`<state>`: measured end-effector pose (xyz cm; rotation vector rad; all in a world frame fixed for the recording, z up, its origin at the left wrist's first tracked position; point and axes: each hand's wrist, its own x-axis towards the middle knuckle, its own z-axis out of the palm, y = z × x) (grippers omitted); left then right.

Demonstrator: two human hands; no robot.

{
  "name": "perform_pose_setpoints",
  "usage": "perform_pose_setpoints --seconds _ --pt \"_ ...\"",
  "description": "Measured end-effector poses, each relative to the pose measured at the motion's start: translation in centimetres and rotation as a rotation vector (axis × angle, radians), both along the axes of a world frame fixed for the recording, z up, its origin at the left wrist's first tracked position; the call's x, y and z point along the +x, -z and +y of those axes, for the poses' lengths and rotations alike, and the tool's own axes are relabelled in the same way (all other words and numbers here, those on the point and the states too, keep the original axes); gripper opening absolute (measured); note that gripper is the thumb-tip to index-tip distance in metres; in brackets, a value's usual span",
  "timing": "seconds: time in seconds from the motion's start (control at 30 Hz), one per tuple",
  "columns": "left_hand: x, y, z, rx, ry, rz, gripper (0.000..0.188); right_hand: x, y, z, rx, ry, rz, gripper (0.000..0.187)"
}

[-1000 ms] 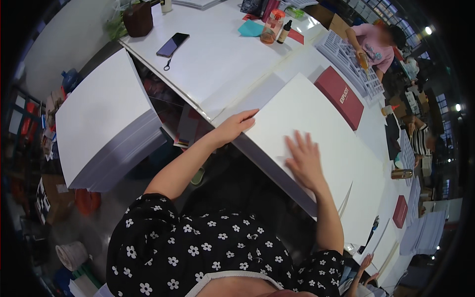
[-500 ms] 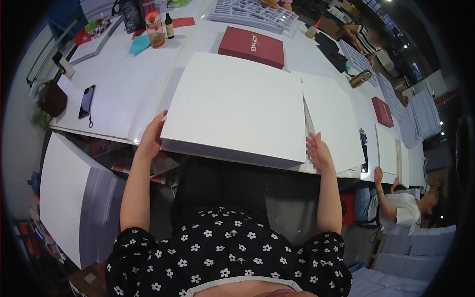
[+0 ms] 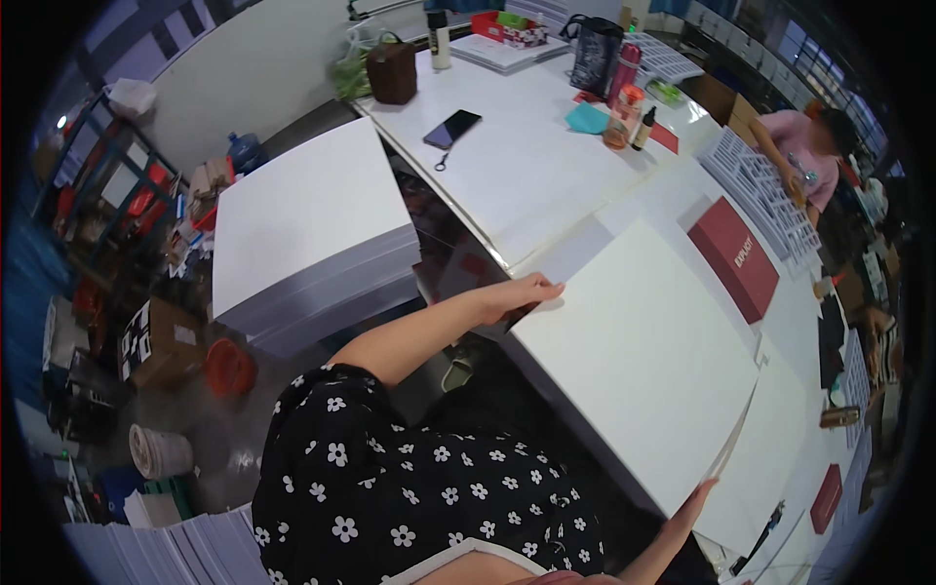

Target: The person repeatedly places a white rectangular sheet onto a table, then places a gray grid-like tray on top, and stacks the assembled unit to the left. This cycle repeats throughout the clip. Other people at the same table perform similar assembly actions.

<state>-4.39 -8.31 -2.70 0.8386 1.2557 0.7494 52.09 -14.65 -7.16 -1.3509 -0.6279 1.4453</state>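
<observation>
On the table in front of me lies a thick stack of large white sheets (image 3: 634, 361). My left hand (image 3: 522, 295) is closed on its near left corner, thumb on top and fingers curled beneath. At the near right corner, my right hand (image 3: 690, 507) grips the edge with its fingers close together; its thumb is hidden. More white sheets (image 3: 775, 458) lie just right of the stack, a narrow gap between them. Beyond the stack stands a dark red box (image 3: 736, 258). To my left is another tall stack of white sheets (image 3: 312, 214), apart from the table.
A phone (image 3: 452, 129), a brown holder (image 3: 392, 73), an orange bottle (image 3: 624, 122) and a dropper bottle (image 3: 643, 130) stand or lie on the table (image 3: 517, 185). White lattice frames (image 3: 760, 185) are at the far side, near a co-worker in pink (image 3: 804, 156). An orange bucket (image 3: 230, 368) sits on the floor.
My view has swung left, bringing the tall stack beside the table fully into sight. My left hand has closed round the corner; my right fingers, spread before, now press together at the edge.
</observation>
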Motion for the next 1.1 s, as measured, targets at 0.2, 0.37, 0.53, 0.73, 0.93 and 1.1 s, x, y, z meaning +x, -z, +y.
perform_pose_setpoints --seconds 0.2,0.37,0.53,0.73,0.93,1.1 --pt "-0.9 -1.3 -2.6 -0.049 -0.056 -0.112 0.078 -2.4 -1.5 -3.5 0.054 -0.063 0.199 0.084" --pt "1.1 -2.8 0.1 -0.090 -0.025 -0.200 0.086 -1.5 -0.4 -0.8 0.002 -0.010 0.089 0.086" --pt "0.2 -2.8 -0.7 -0.043 0.046 -0.129 0.102 -2.2 -0.8 -2.1 -0.024 0.124 0.044 0.084" --pt "-0.2 -2.2 -2.0 0.001 0.012 -0.202 0.097 -4.0 -0.4 -4.4 -0.025 0.144 0.052 0.083" --pt "0.1 -1.8 -1.8 0.084 -0.085 -0.215 0.093 -5.0 -1.0 -4.5 -0.004 0.111 0.051 0.082" --pt "-1.7 -4.3 -3.1 0.163 -0.175 -0.259 0.089 -7.0 -2.6 -2.3 0.044 0.055 0.047 0.081"
